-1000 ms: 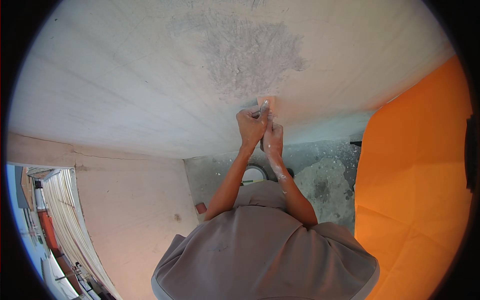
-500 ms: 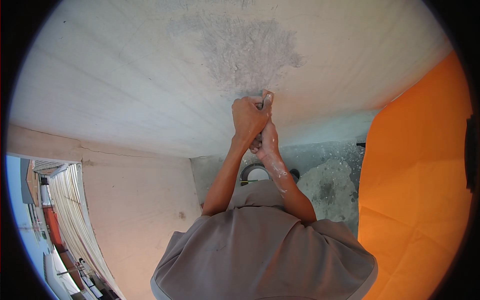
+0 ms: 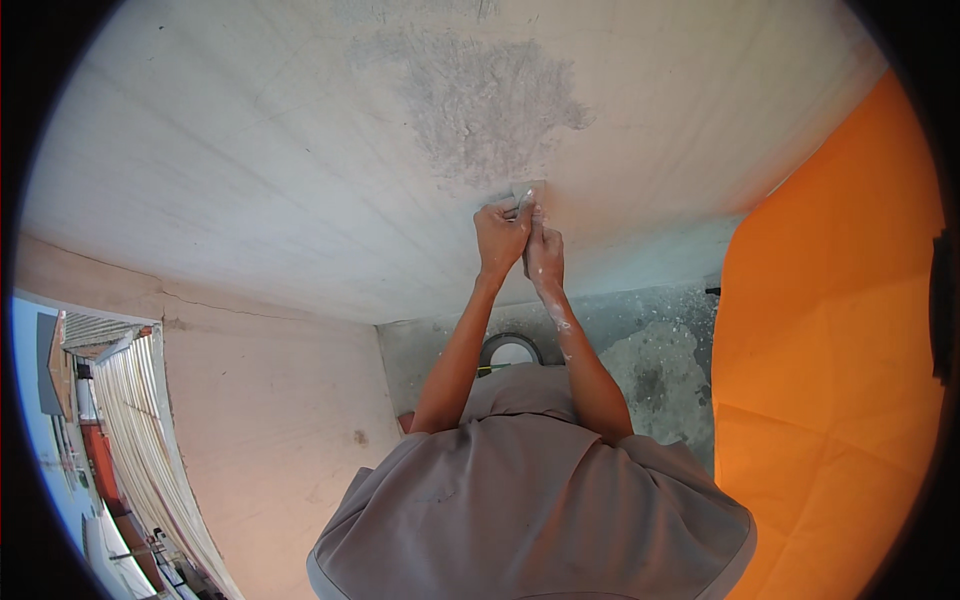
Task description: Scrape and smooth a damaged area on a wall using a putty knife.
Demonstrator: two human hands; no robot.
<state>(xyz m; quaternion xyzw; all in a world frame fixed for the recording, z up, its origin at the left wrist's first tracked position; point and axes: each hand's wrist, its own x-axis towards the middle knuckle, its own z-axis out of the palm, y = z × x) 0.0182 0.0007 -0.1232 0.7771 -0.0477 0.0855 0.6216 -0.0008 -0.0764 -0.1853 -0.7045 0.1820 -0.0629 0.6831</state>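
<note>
Both my hands close together on a small flat scraper blade (image 3: 527,192), my left hand (image 3: 499,235) curled around it and my right hand (image 3: 543,252) clasped just beside, touching the left. The blade presses against the pale wall (image 3: 250,180) at the lower edge of a rough grey patch (image 3: 485,105). Bare wall spreads wide to the left and above; an orange sheet (image 3: 830,350) crowds the right side. Below lies a speckled concrete floor (image 3: 650,340) with a round bucket (image 3: 510,350) between my forearms.

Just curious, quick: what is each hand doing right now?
Left hand: closed on the scraper against the wall.
Right hand: closed on the same scraper.
</note>
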